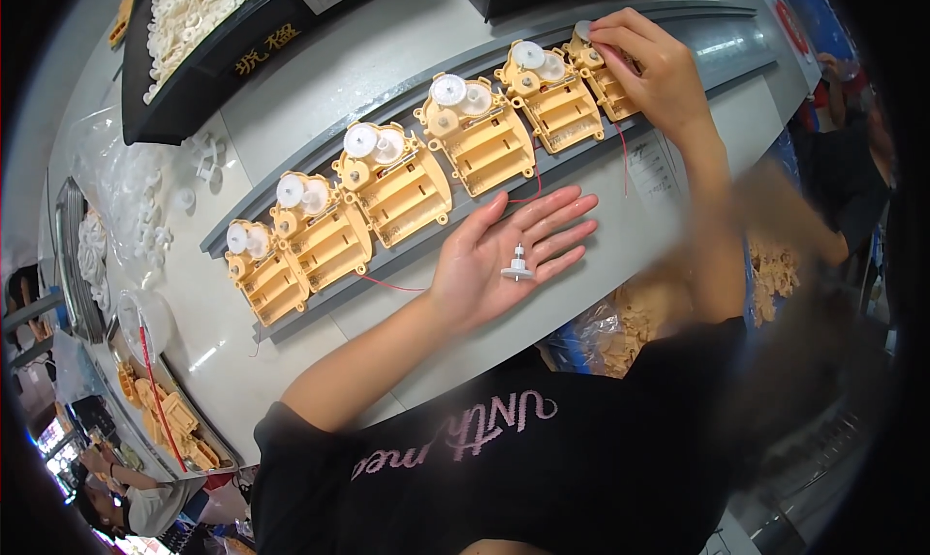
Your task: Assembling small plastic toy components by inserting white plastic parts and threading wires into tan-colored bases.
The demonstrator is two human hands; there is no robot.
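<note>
Head view: left hand [489,269] is lying open, seemingly steadying a white gear [517,273]; right hand [664,71] is resting half-curled at a pale disc [582,30] on a yellow housing [612,97], grip unclear

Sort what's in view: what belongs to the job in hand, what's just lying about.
In the job:
left hand, open, a white gear on its palm
right hand, at the rightmost housing
six yellow housings
grey rail under them

Apparently just lying about:
loose white parts
clear bag
yellow parts, lower left
</note>
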